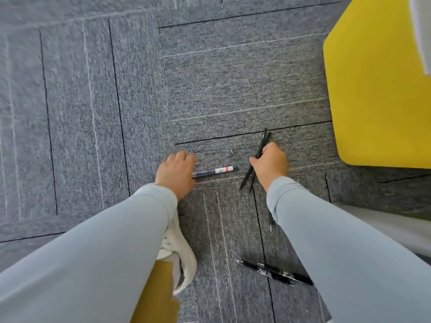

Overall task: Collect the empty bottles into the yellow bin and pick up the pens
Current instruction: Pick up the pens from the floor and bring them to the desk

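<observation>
My right hand [271,165] grips two black pens [261,148] just above the grey carpet; their ends stick out above and below my fist. My left hand [176,174] reaches down onto one end of a pen with a white, red-marked barrel [220,170] lying on the carpet; whether the fingers have closed round it is hidden. Two more black pens [275,272] lie on the floor near my right sleeve. A further dark pen tip [271,223] peeks out beside my right forearm. The yellow bin [377,89] stands at the right. No bottles are in view.
My white shoe [180,259] is planted on the carpet below my left hand. A pale grey surface [396,224] runs along the right edge under the bin. Grey carpet tiles [81,113] spread to the left and ahead.
</observation>
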The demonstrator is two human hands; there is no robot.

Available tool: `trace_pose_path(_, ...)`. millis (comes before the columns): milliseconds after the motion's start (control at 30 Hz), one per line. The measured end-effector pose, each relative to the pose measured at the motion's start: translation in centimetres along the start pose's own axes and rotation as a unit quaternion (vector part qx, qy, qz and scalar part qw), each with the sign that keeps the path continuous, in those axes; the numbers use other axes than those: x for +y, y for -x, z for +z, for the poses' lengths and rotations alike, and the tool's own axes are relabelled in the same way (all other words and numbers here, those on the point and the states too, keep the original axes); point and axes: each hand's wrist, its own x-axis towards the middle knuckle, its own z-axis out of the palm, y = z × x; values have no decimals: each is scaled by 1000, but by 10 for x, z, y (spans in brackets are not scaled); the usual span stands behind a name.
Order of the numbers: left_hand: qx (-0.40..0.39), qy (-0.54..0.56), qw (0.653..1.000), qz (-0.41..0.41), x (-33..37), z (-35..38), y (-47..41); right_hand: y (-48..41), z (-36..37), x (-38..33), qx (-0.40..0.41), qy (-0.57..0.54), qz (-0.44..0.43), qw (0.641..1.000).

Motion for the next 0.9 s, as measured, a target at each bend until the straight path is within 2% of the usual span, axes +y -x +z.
trace_pose_path(100,-21,-18,999,27,4,10,-5,2,-1,0,-23,-18,-2,1000)
trace_pose_path(233,-2,-25,998,64,20,18,-14,9,-23,26,-12,-26,-41,999)
trace_pose_path(400,-2,-61,994,87,35,24,-16,25,-44,89,-38,5,9,999)
trace_pose_path(533,-16,42,992,116,54,14,-10,46,-50,119,-63,45,31,997)
trace_pose_path(700,-46,168,983,57,100,21,-5,71,-52,144,-61,18,46,997)
trace_pose_path(800,-86,197,976,30,137,30,-4,81,-53,159,-53,1,47,997)
trace_pose_path(900,-86,199,976,20,163,34,-4,86,-56,172,-50,13,34,998)
